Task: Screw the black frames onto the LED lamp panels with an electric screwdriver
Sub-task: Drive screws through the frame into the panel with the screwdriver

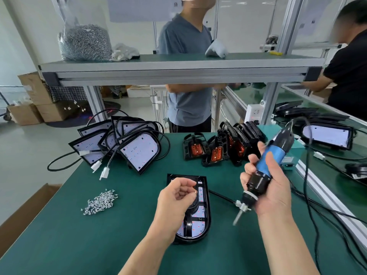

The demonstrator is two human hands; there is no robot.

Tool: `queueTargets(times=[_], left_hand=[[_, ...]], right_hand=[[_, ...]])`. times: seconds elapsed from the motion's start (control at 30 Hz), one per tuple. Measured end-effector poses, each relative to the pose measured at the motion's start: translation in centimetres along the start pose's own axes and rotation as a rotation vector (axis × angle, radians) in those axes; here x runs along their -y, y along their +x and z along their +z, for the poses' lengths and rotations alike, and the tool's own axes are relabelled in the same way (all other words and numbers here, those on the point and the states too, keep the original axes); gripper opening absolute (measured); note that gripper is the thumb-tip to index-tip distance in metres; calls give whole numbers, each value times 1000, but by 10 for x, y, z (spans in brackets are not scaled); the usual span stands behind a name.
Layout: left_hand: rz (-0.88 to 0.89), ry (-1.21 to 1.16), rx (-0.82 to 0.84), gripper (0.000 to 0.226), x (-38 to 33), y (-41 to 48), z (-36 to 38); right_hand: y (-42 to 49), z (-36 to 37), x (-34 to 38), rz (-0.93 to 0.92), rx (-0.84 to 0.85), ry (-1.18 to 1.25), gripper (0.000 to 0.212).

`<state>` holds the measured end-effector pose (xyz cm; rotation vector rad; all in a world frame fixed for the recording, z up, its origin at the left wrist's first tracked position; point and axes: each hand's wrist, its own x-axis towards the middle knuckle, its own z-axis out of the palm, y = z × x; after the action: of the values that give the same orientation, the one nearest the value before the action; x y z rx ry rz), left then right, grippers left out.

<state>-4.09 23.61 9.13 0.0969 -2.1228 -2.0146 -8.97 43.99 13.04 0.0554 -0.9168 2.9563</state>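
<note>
An LED lamp panel with a black frame [200,227] laid on it lies on the green table in front of me. My left hand [176,197] hovers over its upper part, fingers curled, pinching a small screw [195,192]. My right hand [266,187] grips a blue and black electric screwdriver [266,171] to the right of the panel, lifted off the table, its bit [238,216] pointing down and left. A heap of loose screws [101,201] lies to the left.
Several LED panels with cables [129,147] are stacked at the back left, several black frames with orange parts [218,149] at the back centre. Cables run along the right side. A shelf [178,66] carries a bag of screws [84,42]. Two people stand beyond the bench.
</note>
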Motion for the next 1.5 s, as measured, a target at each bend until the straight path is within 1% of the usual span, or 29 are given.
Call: queueTargets(times=[0.03,0.1,0.27,0.33,0.43,0.6,0.73,1.07,1.17,1.27,1.5], left_hand=[[-10,-21,9,27,1,0,0],[-22,-39,18,28,2,0,1],[-53,-72,46,32,5,0,1],[-56,-70,66,36,5,0,1],[-59,-81,92,38,3,-1,1],[-71,-118,99,39,2,-4,2],[-76,-139,118,39,0,-5,2],[-86,-186,126,39,0,-7,3],[-85,-217,124,37,-1,-7,2],[-87,-227,125,38,-2,-7,3],[-85,-253,88,38,-1,-10,6]], right_hand=[[2,5,-1,-41,9,-32,36],[5,16,-3,-88,49,-37,35],[7,36,-10,-36,85,78,26],[8,42,-14,-70,71,34,28],[6,48,-19,-180,35,-57,33],[2,57,-26,-283,-60,-52,24],[0,63,-26,-351,-85,-67,20],[-2,62,-27,-363,-104,-80,18],[-2,63,-25,-373,-108,-72,14],[-2,64,-26,-372,-104,-59,15],[-5,64,-28,-387,-138,-116,15]])
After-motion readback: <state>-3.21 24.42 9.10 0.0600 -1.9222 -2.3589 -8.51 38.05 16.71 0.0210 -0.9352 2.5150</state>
